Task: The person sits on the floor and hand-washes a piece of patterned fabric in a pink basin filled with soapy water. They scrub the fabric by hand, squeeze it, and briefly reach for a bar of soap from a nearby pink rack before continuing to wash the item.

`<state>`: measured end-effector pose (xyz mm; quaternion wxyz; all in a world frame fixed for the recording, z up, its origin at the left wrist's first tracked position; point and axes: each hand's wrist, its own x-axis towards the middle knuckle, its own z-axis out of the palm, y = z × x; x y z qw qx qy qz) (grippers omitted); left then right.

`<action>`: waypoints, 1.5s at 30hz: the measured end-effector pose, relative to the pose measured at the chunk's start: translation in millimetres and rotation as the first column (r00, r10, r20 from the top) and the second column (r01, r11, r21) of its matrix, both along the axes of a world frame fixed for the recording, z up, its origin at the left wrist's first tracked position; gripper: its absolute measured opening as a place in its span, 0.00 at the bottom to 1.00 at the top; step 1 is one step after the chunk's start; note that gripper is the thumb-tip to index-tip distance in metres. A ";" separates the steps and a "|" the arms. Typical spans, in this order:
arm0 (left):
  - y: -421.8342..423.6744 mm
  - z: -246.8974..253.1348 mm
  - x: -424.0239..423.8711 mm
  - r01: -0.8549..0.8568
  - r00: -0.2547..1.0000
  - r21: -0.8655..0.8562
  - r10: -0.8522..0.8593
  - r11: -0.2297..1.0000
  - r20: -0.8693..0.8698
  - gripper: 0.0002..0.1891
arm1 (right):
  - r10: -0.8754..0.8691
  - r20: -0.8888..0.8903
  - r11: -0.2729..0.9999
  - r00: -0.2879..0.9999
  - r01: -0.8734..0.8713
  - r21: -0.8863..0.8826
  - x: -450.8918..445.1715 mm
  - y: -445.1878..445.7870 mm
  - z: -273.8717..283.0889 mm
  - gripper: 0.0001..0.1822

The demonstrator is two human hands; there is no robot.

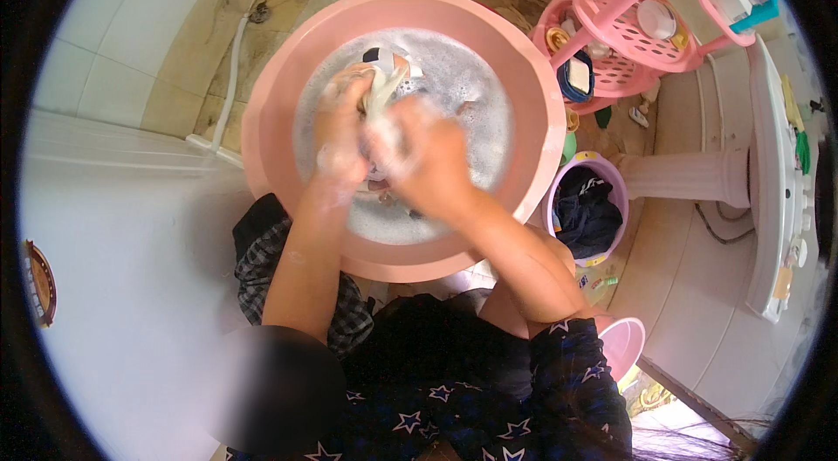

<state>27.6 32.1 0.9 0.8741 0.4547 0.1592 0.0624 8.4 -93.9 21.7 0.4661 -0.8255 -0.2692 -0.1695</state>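
Note:
A large pink plastic basin (399, 268) of sudsy water (474, 114) stands before me. Over the water, my left hand (342, 124) grips a wet, light-coloured cloth (386, 84) with a dark patch near its upper end. My right hand (429, 150), blurred by motion, is closed on the same cloth just to the right, and the two hands nearly meet. Foam clings to my fingers and my left wrist. The cloth's lower part is bunched between the hands and partly hidden by them. Other pieces of fabric show dimly in the suds beneath.
Right of the basin, a lilac bucket (625, 192) holds dark clothes (586, 212). Beyond it stand a pink tiered rack (628, 35) with toiletries and a white pedestal sink (687, 179). Grey checked fabric (258, 268) hangs at the basin's near left. A pink pail (622, 343) sits by my right elbow.

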 end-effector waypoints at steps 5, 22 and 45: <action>-53.6 9.8 -34.0 0.112 0.983 0.256 -0.070 0.960 -0.167 0.16 | -0.264 -0.276 0.963 0.924 0.269 -0.023 32.7 -3.8 -16.6 0.07; -39.1 14.1 -31.8 0.120 0.977 -0.070 -0.130 0.990 -0.168 0.20 | -0.250 -0.301 0.922 0.921 0.321 0.218 20.9 8.7 -5.4 0.10; -13.4 22.7 -4.4 0.256 0.962 -0.078 -0.261 0.964 -0.077 0.13 | -0.141 -0.125 0.924 0.982 0.176 0.340 56.1 -47.5 10.7 0.19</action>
